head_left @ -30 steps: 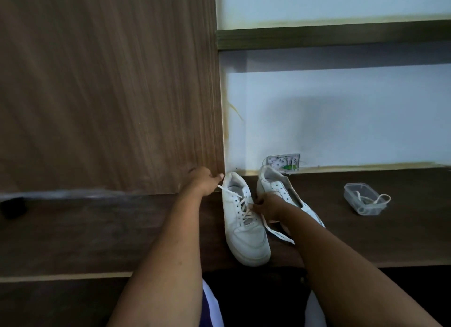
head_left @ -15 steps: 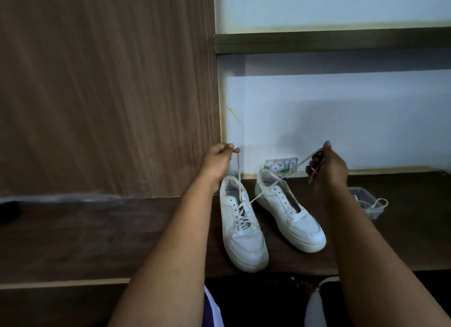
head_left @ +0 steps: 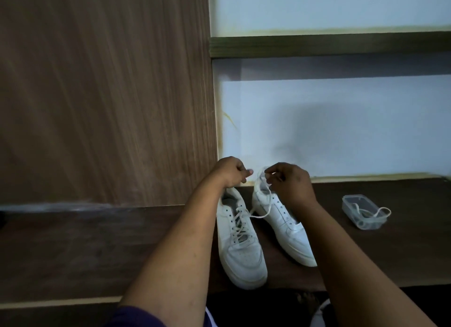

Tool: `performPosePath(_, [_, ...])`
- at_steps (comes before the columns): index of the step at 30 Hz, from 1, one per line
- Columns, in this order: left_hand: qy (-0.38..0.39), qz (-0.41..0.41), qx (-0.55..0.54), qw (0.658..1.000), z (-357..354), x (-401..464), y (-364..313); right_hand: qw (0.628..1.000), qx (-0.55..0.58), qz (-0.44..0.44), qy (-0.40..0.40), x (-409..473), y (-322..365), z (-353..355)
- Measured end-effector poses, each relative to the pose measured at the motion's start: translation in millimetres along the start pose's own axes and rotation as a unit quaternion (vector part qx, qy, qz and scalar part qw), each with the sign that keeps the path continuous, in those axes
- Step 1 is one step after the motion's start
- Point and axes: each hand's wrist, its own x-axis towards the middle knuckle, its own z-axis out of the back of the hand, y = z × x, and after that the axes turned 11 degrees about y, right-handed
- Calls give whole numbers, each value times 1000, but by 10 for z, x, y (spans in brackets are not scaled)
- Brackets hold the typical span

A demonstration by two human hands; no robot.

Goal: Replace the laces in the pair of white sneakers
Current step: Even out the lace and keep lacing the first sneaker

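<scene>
Two white sneakers stand on a dark wooden shelf (head_left: 85, 248). The left sneaker (head_left: 240, 243) has a white lace (head_left: 262, 204) threaded partway up its eyelets. The right sneaker (head_left: 283, 224) beside it shows bare eyelets. My right hand (head_left: 286, 180) pinches a loop of that lace above the right sneaker's heel. My left hand (head_left: 230, 171) is curled above the left sneaker's heel; the lace end in it is hidden, so I cannot tell whether it holds one.
A clear plastic box (head_left: 363, 210) with another white lace hanging over its rim sits on the shelf at the right. A wood panel (head_left: 105, 95) rises at the left, a pale wall and an upper shelf (head_left: 329, 46) behind.
Both hands pulled the lace ends up and apart, then came back down and together above the sneakers' heels. The right sneaker now stands uncovered by my right hand.
</scene>
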Motion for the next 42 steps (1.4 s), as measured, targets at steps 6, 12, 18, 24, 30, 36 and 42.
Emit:
performPosePath(6, [112, -55, -193, 973, -169, -281, 63, 1000, -4, -15, 6, 25, 77, -228])
performPosePath(12, [108, -44, -330, 937, -132, -587, 196, 898, 428, -55, 89, -104, 246, -272])
performPosePath(18, [139, -13, -291, 947, -172, -757, 312, 936, 335, -21, 106, -65, 188, -323])
performPosePath(24, [137, 10, -291, 947, -153, -776, 304, 915, 294, -105, 254, -41, 31, -494])
performPosePath(30, [84, 65, -291, 951, -103, -758, 338, 926, 213, -53, 306, -27, -78, -485])
performPosePath(36, [91, 159, -271, 945, -57, -767, 437, 967, -54, 59, 243, 36, -159, -604])
performPosePath(42, [66, 143, -385, 910, -167, -681, 539, 981, 44, 81, 170, -10, -125, -801])
